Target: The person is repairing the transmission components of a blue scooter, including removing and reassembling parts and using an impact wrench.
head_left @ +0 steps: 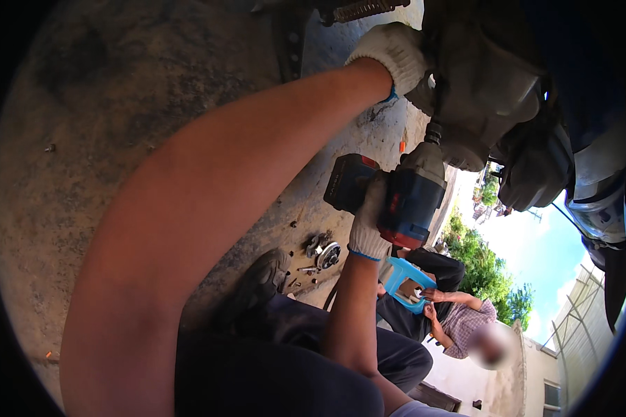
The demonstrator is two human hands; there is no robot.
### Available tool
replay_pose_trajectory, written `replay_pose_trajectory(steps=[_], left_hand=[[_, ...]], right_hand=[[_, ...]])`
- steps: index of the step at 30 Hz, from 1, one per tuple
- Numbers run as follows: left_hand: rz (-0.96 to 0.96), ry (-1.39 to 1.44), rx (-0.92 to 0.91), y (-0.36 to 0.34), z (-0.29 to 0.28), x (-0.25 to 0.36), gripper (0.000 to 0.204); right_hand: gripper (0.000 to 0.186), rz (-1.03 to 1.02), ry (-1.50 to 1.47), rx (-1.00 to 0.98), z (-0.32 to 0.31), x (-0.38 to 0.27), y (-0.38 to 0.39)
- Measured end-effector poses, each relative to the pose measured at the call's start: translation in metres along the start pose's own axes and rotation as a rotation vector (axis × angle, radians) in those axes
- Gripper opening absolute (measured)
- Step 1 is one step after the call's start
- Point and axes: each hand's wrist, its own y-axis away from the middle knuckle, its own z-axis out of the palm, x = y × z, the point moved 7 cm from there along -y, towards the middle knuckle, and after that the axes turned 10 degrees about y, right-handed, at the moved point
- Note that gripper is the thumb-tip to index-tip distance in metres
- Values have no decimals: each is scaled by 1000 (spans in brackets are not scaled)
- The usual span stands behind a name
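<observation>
Centrally, the right hand [368, 228] grips a driver [412, 196]; top centre, the left hand [394, 55] is by a casing [497, 80], grip unclear.

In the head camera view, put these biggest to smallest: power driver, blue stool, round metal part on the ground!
1. Power driver
2. Blue stool
3. Round metal part
That's only how they look: the stool is farther away.

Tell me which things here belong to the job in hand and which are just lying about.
Seemingly part of the job:
Power driver, in the right hand
Grey machine the driver points at; left hand beside it, fingers hidden

Seemingly just around:
Round metal part on the floor
Small loose piece near it; either may belong to the machine
Blue stool, by another person
</observation>
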Motion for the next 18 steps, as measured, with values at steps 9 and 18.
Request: replay_pose_trajectory(steps=[9, 18], left_hand=[[-13, 37, -20, -2, 5, -4, 27], [-17, 65, -22, 0, 4, -5, 26]], right_hand=[[19, 33, -95, 63, 8, 4, -1], [16, -10, -4, 143, 15, 14, -2]])
